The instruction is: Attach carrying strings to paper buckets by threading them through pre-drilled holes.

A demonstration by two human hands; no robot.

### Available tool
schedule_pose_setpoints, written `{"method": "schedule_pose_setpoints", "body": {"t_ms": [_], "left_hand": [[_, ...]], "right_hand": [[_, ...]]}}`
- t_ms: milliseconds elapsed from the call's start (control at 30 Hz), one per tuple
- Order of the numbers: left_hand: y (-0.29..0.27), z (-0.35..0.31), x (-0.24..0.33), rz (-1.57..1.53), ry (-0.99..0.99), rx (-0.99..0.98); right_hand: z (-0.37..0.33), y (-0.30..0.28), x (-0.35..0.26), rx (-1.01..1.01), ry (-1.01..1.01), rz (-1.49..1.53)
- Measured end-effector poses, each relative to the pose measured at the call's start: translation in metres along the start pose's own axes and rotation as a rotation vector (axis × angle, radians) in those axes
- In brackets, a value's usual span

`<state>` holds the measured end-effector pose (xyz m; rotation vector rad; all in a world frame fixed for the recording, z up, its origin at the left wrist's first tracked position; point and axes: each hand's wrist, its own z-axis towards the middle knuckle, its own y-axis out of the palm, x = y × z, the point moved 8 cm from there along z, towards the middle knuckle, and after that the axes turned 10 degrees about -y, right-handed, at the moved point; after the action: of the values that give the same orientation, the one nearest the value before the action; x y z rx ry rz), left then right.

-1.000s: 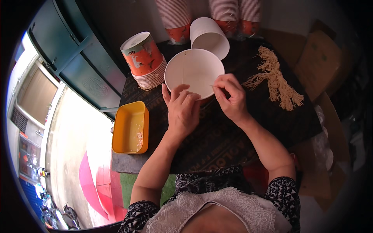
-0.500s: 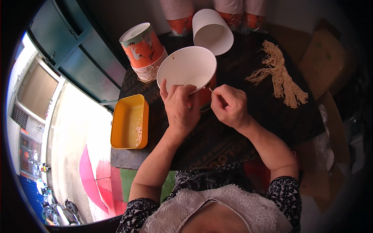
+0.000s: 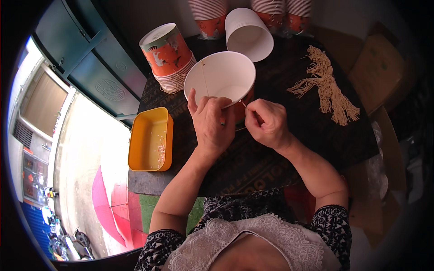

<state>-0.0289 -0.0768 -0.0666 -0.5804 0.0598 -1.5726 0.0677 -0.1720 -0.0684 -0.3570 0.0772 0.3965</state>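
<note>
Only partly visible — bucket (image 3: 224, 77) behind left hand (image 3: 211, 124).

The dark bench (image 3: 244, 163) carries a yellow box (image 3: 169, 142) near its left near corner, stacked tubs (image 3: 167, 56) by the left edge, a tipped white tub (image 3: 239, 22) toward the far edge, and bundled string (image 3: 327, 86) near the right edge.

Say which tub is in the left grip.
The tub front and centre, with a thin string inside: the left grip holds its near rim. No hand touches the white tub behind it or the stacked tubs.
</note>
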Motion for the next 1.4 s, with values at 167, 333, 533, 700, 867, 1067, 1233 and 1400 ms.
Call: {"method": "schedule_pose_setpoints", "body": {"t_ms": [167, 333, 533, 700, 867, 1067, 1233, 1400], "left_hand": [[0.001, -0.001, 0.000, -0.006, 0.002, -0.006], [0.002, -0.001, 0.000, -0.011, -0.004, -0.010], [0.001, -0.001, 0.002, -0.011, 0.000, -0.011], [0.002, -0.001, 0.002, -0.003, 0.003, -0.015], [0.004, -0.001, 0.004, 0.003, 0.000, -0.029], [0.008, -0.004, 0.008, 0.017, 0.018, -0.015], [0.019, -0.009, 0.009, 0.102, 0.081, -0.095], [0.028, -0.014, 0.004, 0.160, 0.139, -0.141]], "right_hand": [[-0.001, 0.002, 0.001, -0.017, 0.002, -0.004], [-0.001, 0.003, 0.002, -0.022, 0.007, 0.005], [-0.002, 0.004, 0.004, -0.032, 0.022, -0.001], [-0.003, 0.005, 0.006, -0.035, 0.030, -0.018], [-0.005, 0.005, 0.010, -0.019, 0.065, 0.003], [-0.016, 0.010, 0.019, 0.004, 0.232, 0.069], [-0.037, 0.021, 0.042, 0.036, 0.483, 0.249], [-0.058, 0.038, 0.060, 0.103, 0.883, 0.730]]}}
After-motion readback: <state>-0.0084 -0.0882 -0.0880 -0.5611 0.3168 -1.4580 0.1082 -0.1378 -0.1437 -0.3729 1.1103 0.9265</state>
